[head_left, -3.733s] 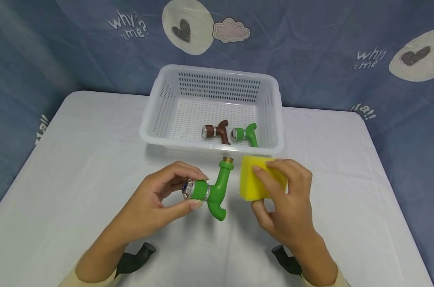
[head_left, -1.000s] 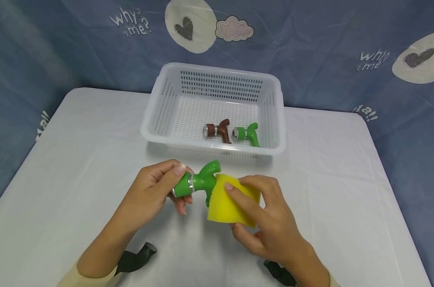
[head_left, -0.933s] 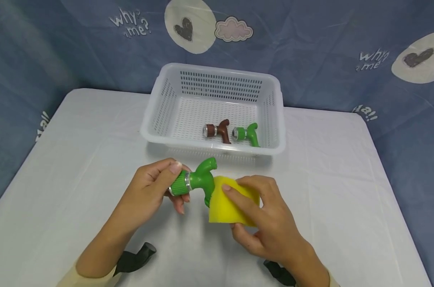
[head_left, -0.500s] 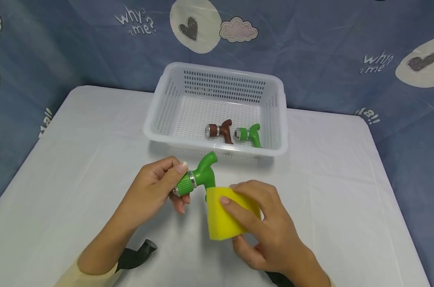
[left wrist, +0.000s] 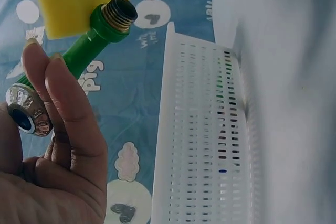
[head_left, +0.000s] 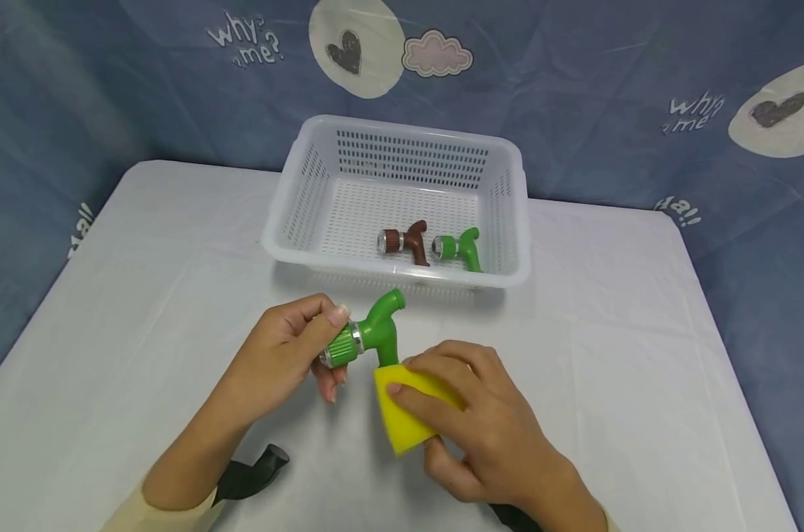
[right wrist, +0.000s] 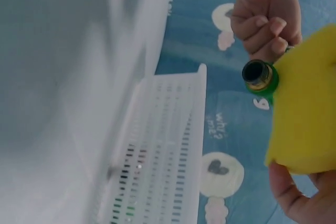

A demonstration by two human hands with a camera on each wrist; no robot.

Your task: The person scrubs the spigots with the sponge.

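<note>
My left hand holds a green tap by its ribbed knob, thumb on top, above the table. The tap's spout points up and away; its threaded inlet points down. In my right hand a yellow sponge is pinched between thumb and fingers. The sponge covers the inlet end in the head view. In the left wrist view the threaded brass end shows beside the sponge. The right wrist view has the sponge right against the tap's collar.
A white perforated basket stands behind the hands. Inside lie a brown tap and another green tap, near its front wall. A white cloth covers the table. Black curved pieces sit at the wrists. A blue printed curtain hangs behind.
Since the earliest frame the left hand has turned the tap so its spout points up, and the sponge has come against it. In the last second the sponge has slid down toward the inlet end.
</note>
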